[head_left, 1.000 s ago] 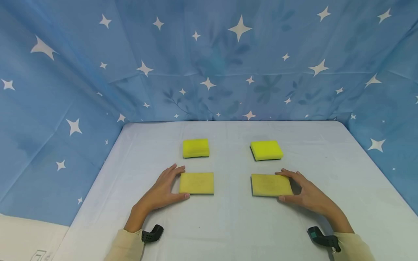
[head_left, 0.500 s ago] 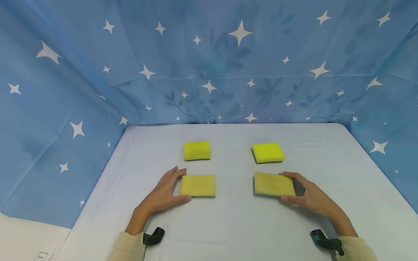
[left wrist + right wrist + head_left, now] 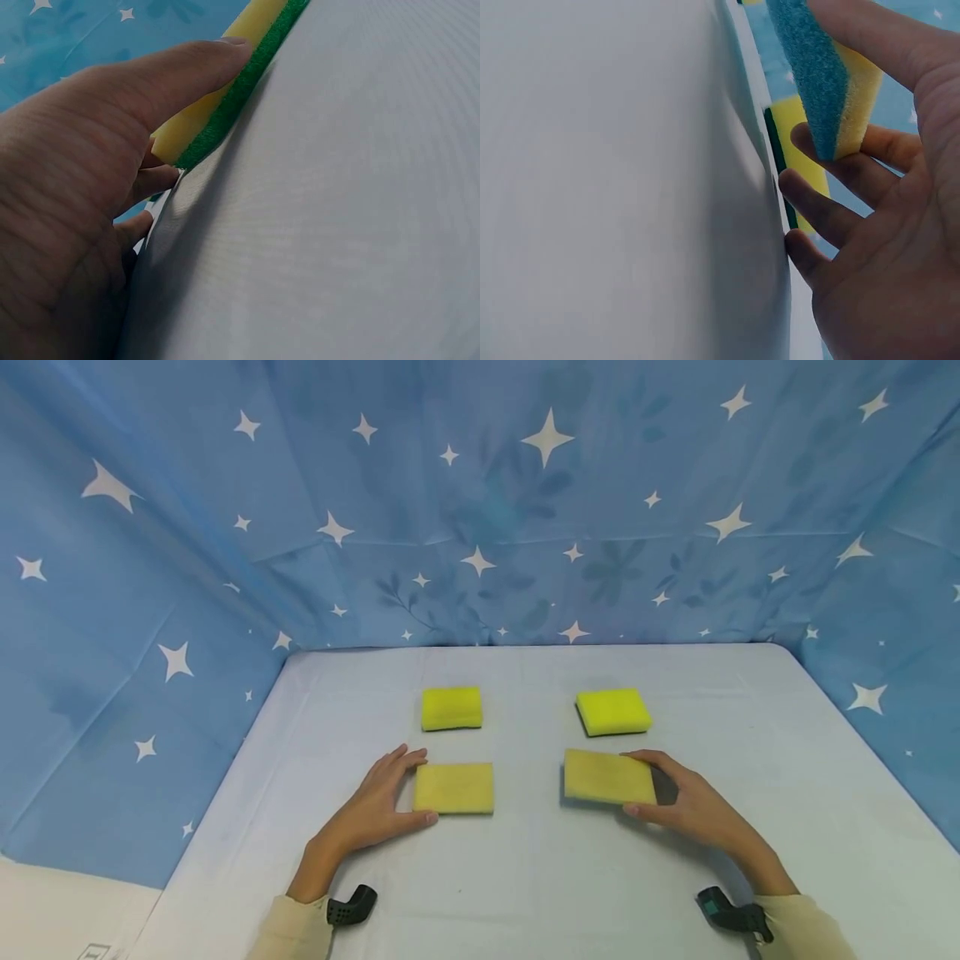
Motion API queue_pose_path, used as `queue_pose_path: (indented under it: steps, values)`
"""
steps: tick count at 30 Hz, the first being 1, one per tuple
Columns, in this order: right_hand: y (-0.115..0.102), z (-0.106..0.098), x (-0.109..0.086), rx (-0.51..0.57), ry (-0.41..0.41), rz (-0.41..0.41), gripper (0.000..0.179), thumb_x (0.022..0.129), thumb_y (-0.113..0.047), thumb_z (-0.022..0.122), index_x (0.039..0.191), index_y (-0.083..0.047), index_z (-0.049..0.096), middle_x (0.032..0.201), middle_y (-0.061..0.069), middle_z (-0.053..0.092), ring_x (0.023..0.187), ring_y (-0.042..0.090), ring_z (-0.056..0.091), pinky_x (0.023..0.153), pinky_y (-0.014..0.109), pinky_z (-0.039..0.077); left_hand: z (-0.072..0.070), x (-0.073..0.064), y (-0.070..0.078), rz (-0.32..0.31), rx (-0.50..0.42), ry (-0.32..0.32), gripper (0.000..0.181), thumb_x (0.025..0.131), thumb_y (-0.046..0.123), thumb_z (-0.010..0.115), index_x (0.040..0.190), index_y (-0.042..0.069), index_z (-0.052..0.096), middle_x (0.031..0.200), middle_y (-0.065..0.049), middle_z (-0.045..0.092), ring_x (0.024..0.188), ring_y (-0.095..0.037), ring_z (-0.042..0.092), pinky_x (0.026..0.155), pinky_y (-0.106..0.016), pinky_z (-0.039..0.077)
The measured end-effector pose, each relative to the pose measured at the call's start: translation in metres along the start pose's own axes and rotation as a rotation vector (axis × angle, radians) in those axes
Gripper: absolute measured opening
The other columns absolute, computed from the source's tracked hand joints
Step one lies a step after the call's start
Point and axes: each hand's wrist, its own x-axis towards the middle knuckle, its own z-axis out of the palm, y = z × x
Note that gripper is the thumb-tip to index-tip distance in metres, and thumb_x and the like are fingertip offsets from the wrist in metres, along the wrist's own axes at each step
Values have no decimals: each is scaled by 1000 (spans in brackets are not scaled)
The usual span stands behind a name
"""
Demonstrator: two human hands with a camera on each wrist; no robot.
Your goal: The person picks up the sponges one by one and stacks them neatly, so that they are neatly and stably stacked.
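My right hand [image 3: 693, 802] pinches a pale yellow sponge [image 3: 609, 777] by its right end, thumb on the near edge and fingers on the far edge. The right wrist view shows this sponge's blue scouring layer [image 3: 814, 75] underneath; it is raised off the table. At the left, another pale yellow sponge [image 3: 453, 788] lies on the table, its green scouring layer [image 3: 236, 101] facing down. My left hand [image 3: 367, 802] grips its left end between thumb and fingers. Part of those fingers is hidden behind the sponge in the left wrist view.
Behind the held sponges lie two brighter yellow sponges, one at left [image 3: 452, 707] and one at right [image 3: 615, 712]. A white cloth covers the table [image 3: 517, 885]. A blue star-patterned curtain [image 3: 420, 468] surrounds its back and sides.
My right hand has lifted its sponge off the table and carried it a little left. The left hand and its sponge stay in place; the head view has shifted slightly.
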Motion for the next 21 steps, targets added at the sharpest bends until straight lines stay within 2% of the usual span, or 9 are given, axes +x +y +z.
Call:
queue_pose_path:
  steps: [15, 21]
  values:
    - [-34, 33, 36, 85, -9, -178, 76, 89, -44, 89, 151, -17, 55, 151, 10, 59, 139, 38, 51, 110, 71, 41, 0, -1, -1, 10, 7, 5, 93, 87, 62, 82, 161, 19, 46, 174, -11, 29, 161, -39, 17, 120, -72, 25]
    - [-54, 44, 51, 125, -34, -215, 77, 88, -44, 90, 151, -15, 56, 150, 4, 61, 140, 33, 52, 112, 66, 42, -1, 0, -2, 6, 21, 1, 94, 87, 63, 82, 162, 19, 45, 174, -11, 29, 161, -39, 17, 121, -71, 25]
